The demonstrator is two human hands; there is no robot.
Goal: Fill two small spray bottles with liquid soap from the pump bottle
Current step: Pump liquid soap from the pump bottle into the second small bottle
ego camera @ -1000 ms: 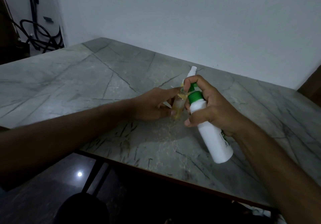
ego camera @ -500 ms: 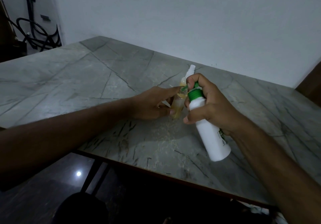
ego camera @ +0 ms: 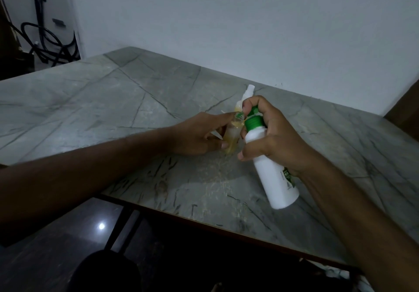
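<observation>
Left hand (ego camera: 199, 135) grips an open spray bottle (ego camera: 231, 136) upright on the bench (ego camera: 113, 101); right hand (ego camera: 272, 137) grips the tilted pump bottle (ego camera: 272, 174), hiding most of a capped spray bottle (ego camera: 248, 92) behind.

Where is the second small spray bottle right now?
In the head view, the second spray bottle stands on the table, just behind the right hand, mostly hidden.
</observation>
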